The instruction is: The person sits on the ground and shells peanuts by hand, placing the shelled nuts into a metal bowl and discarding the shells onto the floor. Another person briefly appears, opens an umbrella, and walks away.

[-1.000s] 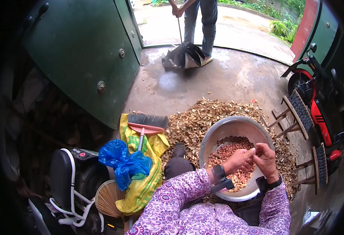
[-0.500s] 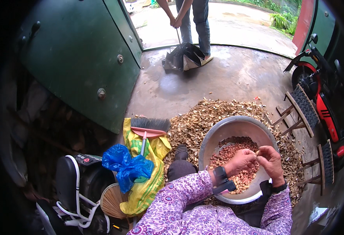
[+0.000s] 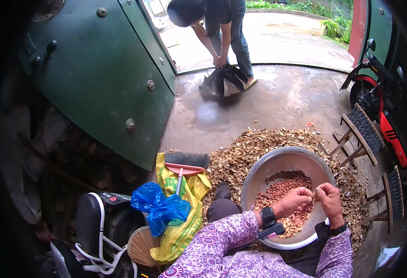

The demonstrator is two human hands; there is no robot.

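Observation:
Over a wide metal basin (image 3: 249, 185) my two hands meet with fingertips pinched together. Between them is a small tan peanut (image 3: 314, 196), largely covered by the fingers. My left hand (image 3: 295, 202) is closed on its near side, palm turned inward. On the other side my right hand (image 3: 329, 200) grips it with thumb and forefinger. Reddish shelled peanut kernels (image 3: 289, 186) cover much of the basin's bottom. Paler peanuts in their shells (image 3: 294, 225) lie nearer me, partly behind my left wrist.
Broken peanut shells (image 3: 240, 155) are heaped around the basin. Left of it lie a broom (image 3: 186, 162), a yellow sack (image 3: 185, 231) and a blue plastic bag (image 3: 159, 206). Stools (image 3: 362, 132) stand at right. In the doorway a person (image 3: 224, 37) bends over a dark umbrella (image 3: 224, 81).
The view has shifted slightly, so everything sits lower and further right. My hands stay pinched together over the basin. The person in the doorway has bent lower, and the umbrella looks more folded.

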